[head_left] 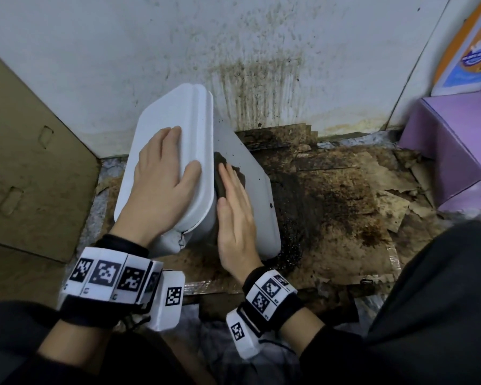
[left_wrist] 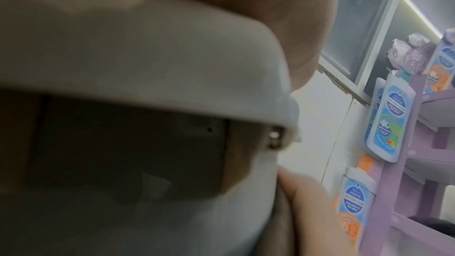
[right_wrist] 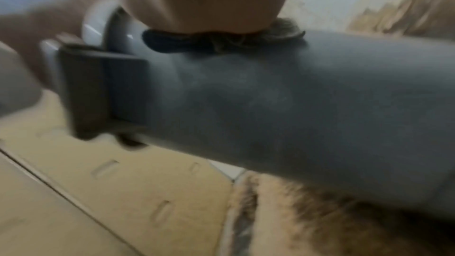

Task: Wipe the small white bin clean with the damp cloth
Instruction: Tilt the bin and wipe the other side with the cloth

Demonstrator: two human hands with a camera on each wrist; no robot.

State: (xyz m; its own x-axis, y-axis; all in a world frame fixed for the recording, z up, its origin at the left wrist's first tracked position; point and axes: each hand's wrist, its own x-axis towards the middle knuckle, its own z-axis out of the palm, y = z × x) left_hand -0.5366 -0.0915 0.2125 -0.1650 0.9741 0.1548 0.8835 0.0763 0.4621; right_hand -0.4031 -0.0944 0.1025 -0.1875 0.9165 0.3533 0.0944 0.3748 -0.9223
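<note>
The small white plastic bin [head_left: 245, 173] with its rounded lid [head_left: 167, 140] stood tilted on stained, torn brown cardboard [head_left: 345, 190] laid on the floor, close to a white wall [head_left: 150, 51] streaked with dark brown splatter. The person's left hand [head_left: 161, 173] lay flat on the lid, fingers straight and spread, holding nothing, only pressing down. The right hand [head_left: 235, 215] was flat too, its straight fingers pushing a dark, dirty damp cloth [head_left: 224, 176] against the bin's side wall just under the lid's edge; the cloth showed beyond the fingertips. A folded sheet of tan cardboard [head_left: 25, 162] leaned to the left, and a lilac cardboard stand [head_left: 450, 140] sat well apart on the right.
</note>
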